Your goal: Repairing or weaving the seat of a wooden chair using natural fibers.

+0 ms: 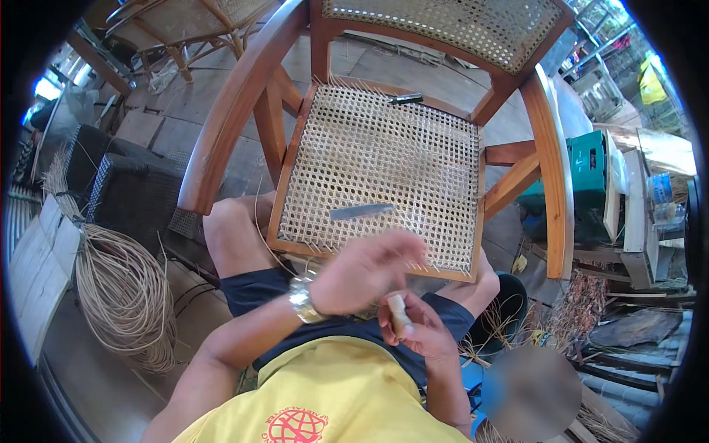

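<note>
A wooden armchair (546,162) with a woven cane seat (391,162) stands before me, its front edge between my knees. Above the near edge of the seat is my left hand (365,273), smeared by motion; whether it holds anything does not show. My right hand (425,328), below that edge near my lap, is closed around a short, pale, cylinder-like piece (399,314). On the cane lies a flat grey blade (361,212), close to the front. A small dark and silver tool (405,98) rests at the back of the seat. Loose cane ends stick out along the front and back edges.
A big coil of cane strands (122,295) hangs at my left, near a dark woven piece of furniture (136,192). To the right stand a green crate (583,173) and a dark bucket (509,306) with cane strands. Another cane chair (173,33) is at the far left.
</note>
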### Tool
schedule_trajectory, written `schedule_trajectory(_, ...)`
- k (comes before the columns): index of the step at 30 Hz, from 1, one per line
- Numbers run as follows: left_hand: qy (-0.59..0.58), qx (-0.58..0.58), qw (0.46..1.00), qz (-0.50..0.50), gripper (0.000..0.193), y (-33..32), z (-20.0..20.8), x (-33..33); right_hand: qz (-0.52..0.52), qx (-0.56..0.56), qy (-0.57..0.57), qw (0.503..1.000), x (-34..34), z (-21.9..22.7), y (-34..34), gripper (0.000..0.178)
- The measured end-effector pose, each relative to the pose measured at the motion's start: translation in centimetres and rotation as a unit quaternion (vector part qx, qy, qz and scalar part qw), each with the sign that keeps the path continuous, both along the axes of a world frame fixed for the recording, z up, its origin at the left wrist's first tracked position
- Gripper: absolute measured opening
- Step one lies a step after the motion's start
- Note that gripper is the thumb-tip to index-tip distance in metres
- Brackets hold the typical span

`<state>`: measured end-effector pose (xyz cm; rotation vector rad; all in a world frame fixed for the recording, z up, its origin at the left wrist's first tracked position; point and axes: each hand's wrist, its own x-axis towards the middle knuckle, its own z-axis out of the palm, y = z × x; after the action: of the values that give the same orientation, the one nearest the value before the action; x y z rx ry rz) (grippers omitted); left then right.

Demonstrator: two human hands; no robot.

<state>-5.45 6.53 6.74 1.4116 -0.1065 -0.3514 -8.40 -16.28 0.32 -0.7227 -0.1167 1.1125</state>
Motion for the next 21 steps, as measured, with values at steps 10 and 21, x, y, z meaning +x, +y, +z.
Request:
schedule_trajectory(10,0.001,0.059,0.989,-0.136,0.017,0.4,-2.4,-2.1,-0.209,-0.06,-0.028,0.976,-0.7,-1.0,2.6,0.083)
schedule_trajectory(21,-0.034,0.282,0.959,0.0,0.024,-0.2,-4.2,-2.9,-0.291,-0.208,-0.168,0.919,-0.8,-3.7,5.0,0.04)
